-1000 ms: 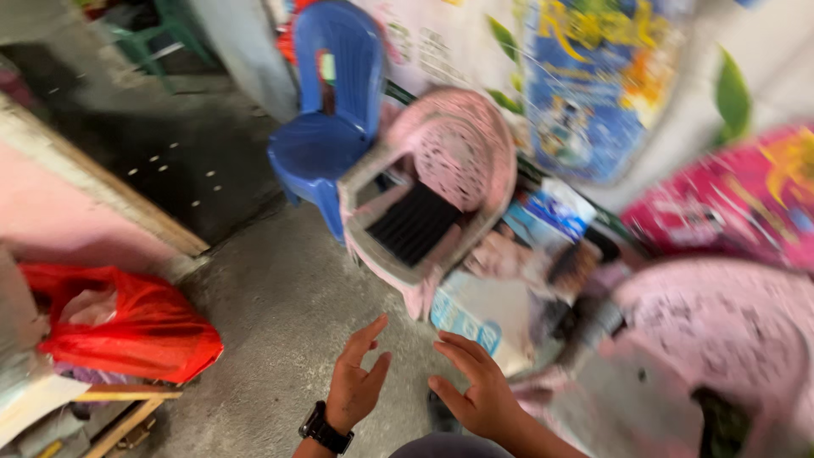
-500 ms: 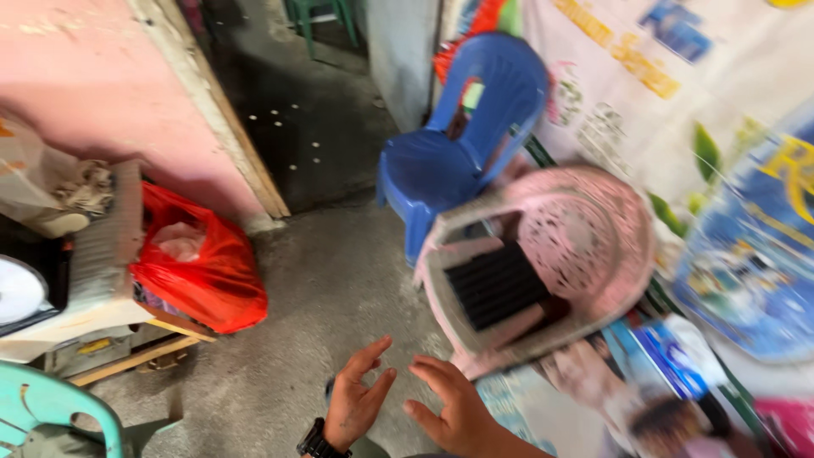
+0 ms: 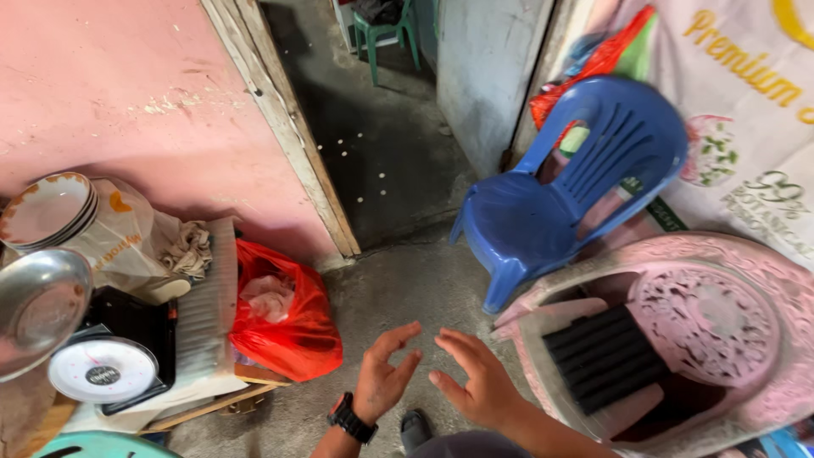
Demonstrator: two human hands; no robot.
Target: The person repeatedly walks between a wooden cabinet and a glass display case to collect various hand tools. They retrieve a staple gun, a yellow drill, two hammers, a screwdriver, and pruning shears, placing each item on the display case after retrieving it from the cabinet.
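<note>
My left hand and right hand hover open, empty, slightly apart, seemingly gesturing, near the pink chair.

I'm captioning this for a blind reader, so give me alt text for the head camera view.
Two empty hands, the left hand wearing a black watch and the right hand, hover open over a grey concrete floor. A blue plastic chair and a pink plastic chair stand to the right; a red plastic bag and a kitchen scale sit left.

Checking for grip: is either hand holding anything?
No, the left hand and right hand are open and empty above the floor.
</note>
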